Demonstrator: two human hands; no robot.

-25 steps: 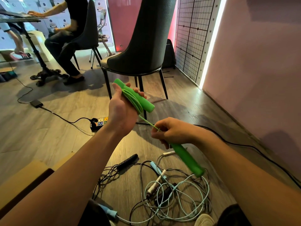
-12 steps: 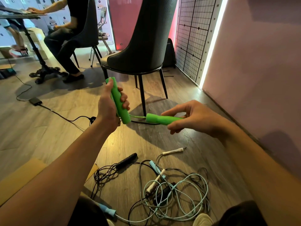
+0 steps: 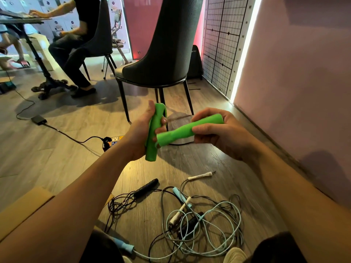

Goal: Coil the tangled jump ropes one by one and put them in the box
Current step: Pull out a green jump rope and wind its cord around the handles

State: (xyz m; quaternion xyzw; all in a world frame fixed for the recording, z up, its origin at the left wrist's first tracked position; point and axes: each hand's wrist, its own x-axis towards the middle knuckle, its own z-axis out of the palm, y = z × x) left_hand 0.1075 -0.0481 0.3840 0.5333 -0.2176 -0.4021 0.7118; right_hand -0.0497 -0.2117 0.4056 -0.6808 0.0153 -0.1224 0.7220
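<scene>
Your left hand (image 3: 140,135) grips one green handle (image 3: 151,154) upright, with the coiled green cord (image 3: 164,112) bunched against it and mostly hidden under your fingers. Your right hand (image 3: 218,133) is curled round the second handle (image 3: 178,133), which lies almost level, its near end up against the first handle and your left fingers. A second ago that handle hung below your right hand on a stretch of free cord, and half a second ago it was level but apart from the left hand. Now the gap is gone and no loose cord shows between your hands. By the look of it the coiling of this rope is nearly done. What remains is to lay the second handle alongside the first, take the bundle in one grip and carry it to the box (image 3: 22,207), whose cardboard edge shows low on your left, under your forearm. Mind the coil as you change grip, as it could spring loose. Below your hands, on the floor (image 3: 76,168), the tangle (image 3: 205,224) of pale blue, black and white ropes still waits, none of it coiled yet.
</scene>
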